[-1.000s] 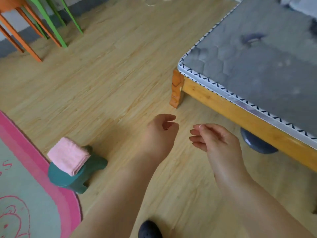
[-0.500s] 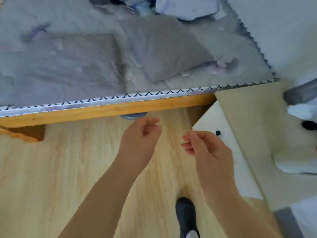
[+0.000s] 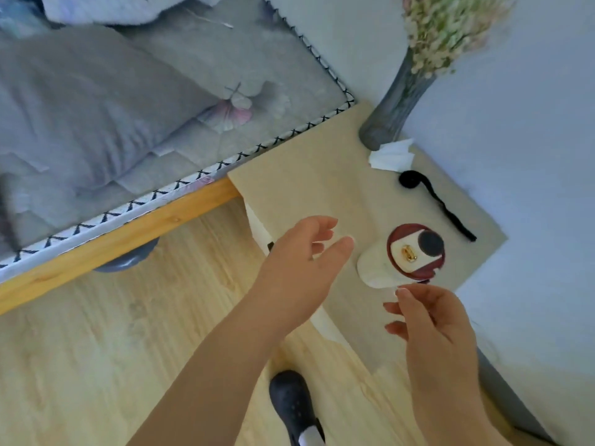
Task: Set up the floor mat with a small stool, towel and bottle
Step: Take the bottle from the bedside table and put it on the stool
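Observation:
A white bottle (image 3: 378, 264) with a dark red lid and a black button stands upright on a beige bedside table (image 3: 309, 185). My left hand (image 3: 299, 268) is open just left of the bottle, fingers spread, a small gap short of it. My right hand (image 3: 428, 320) hangs open right below the bottle, fingertips close to its base, holding nothing. The floor mat, the small stool and the towel are out of view.
A grey vase of dried flowers (image 3: 396, 104), a crumpled white tissue (image 3: 391, 154) and a black strap (image 3: 434, 197) share the table top. A bed (image 3: 135, 123) with grey bedding and a wooden rail fills the upper left. My dark shoe (image 3: 294, 403) rests on the wooden floor.
My view has swung right from the mat and stool, past the bed, to the bedside table. Both hands have opened and reached toward the bottle.

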